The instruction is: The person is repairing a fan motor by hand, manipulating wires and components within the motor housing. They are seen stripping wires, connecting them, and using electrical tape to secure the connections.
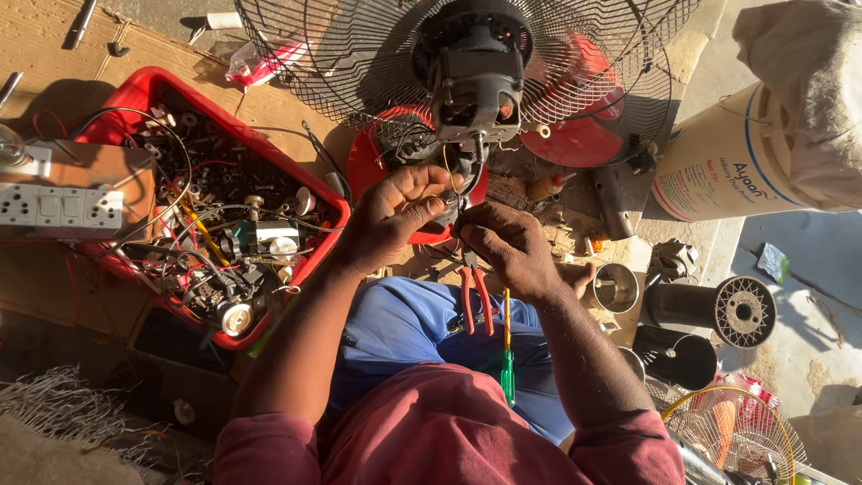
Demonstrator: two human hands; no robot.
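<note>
Pinching thin wires [452, 199] below the fan motor [476, 72], we close our left hand [395, 211] on them; our right hand [512, 247] grips red-handled pliers [476, 301] at five o'clock. At nine o'clock sits a red tray [135, 90] of parts.

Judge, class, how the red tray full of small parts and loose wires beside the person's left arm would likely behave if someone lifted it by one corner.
The red tray looks heaped with metal bits, so it is probably heavy for its size. Lifted by one corner, its thin plastic wall may flex and the parts slide downhill. The loose wires hang over the rim and could snag or drag.
</note>
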